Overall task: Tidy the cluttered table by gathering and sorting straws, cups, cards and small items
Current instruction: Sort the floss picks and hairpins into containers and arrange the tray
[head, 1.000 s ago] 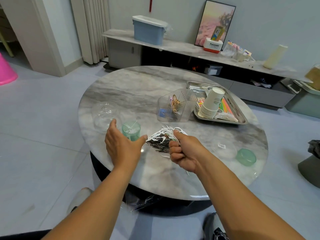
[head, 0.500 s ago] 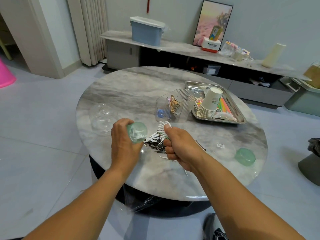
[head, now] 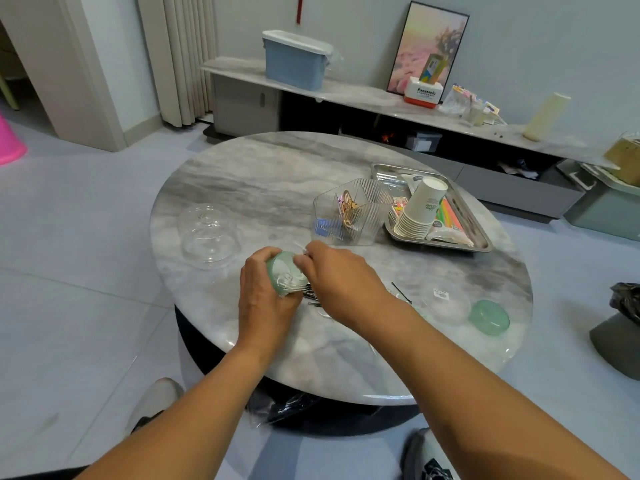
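My left hand point(head: 265, 299) grips a small green container point(head: 285, 276), tilted with its mouth toward my right hand. My right hand point(head: 341, 284) pinches a bunch of small white picks at the container's mouth; a few white tips point(head: 300, 251) stick out above my fingers. Under my right hand lie dark hairpins point(head: 311, 297) on the round marble table point(head: 263, 181), and one more hairpin point(head: 401, 292) lies to the right. A stack of paper cups point(head: 420, 209) lies on colored straws point(head: 448, 213) in a metal tray point(head: 481, 242).
A clear ribbed organizer point(head: 349, 216) holds clips near the tray. A clear domed lid point(head: 209, 233) sits at the table's left. A green lid point(head: 489, 317) and a clear lid point(head: 445, 299) lie at the right edge. A low shelf with a blue bin point(head: 296, 60) stands behind.
My left hand took the green container off the table and tilted it. My right hand lifted the bunch of white picks from the pile and brought it to the container's mouth.
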A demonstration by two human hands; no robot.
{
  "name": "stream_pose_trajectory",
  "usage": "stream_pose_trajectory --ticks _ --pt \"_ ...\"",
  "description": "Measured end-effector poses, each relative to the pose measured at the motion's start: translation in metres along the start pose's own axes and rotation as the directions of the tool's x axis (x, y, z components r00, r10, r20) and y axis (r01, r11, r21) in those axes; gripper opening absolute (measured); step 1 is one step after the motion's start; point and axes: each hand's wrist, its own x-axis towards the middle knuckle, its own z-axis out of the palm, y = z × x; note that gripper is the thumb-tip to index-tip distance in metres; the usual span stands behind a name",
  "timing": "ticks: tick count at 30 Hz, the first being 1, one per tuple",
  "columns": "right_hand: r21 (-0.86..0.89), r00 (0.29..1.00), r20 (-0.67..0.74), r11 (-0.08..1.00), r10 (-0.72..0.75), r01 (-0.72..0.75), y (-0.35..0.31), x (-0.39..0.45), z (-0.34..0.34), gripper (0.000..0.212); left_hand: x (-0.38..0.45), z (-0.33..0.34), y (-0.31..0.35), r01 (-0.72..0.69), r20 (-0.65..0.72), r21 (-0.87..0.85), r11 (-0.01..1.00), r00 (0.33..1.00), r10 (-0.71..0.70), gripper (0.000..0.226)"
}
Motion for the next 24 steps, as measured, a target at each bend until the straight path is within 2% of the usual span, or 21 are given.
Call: stream_pose_trajectory --ticks 4,7,10,14,17,20,24 --pt "-0.363 0.989 0.075 0.92 -0.129 0.147 -0.006 0.01 0.0 0.027 -0.001 -0.001 0.001 -0.029 0.018 0.012 0.999 0.999 0.029 0.067" --pt "-0.518 0.98 0.104 0.832 -0.17 0.199 -0.011 0.017 -0.004 0.023 -0.002 -0.002 0.001 0.007 0.007 0.004 1.0 1.0 -0.007 0.069" --pt "-0.56 0.974 0.142 0.797 -0.176 0.225 -0.016 0.02 -0.008 0.025 0.001 -0.004 0.0 0.09 -0.027 -0.046 0.995 0.995 -0.092 0.068" --pt "-0.64 0.966 0.193 0.725 -0.172 0.256 -0.02 0.019 -0.009 0.028 0.0 -0.003 0.0 0.09 -0.006 -0.025 0.996 0.996 -0.09 0.067" --pt "-0.682 0.965 0.216 0.685 -0.147 0.257 -0.025 0.024 -0.009 0.023 -0.002 -0.003 -0.003 0.036 0.019 0.01 0.999 0.999 -0.036 0.068" --pt "-0.674 0.966 0.219 0.696 -0.135 0.25 -0.03 0.031 -0.013 0.023 -0.004 -0.003 -0.004 -0.046 0.042 0.035 0.998 0.998 0.044 0.074" --pt "-0.633 0.954 0.248 0.718 -0.167 0.29 -0.034 0.033 -0.015 0.024 -0.003 -0.002 -0.004 -0.129 -0.029 0.103 0.986 0.991 0.133 0.079"
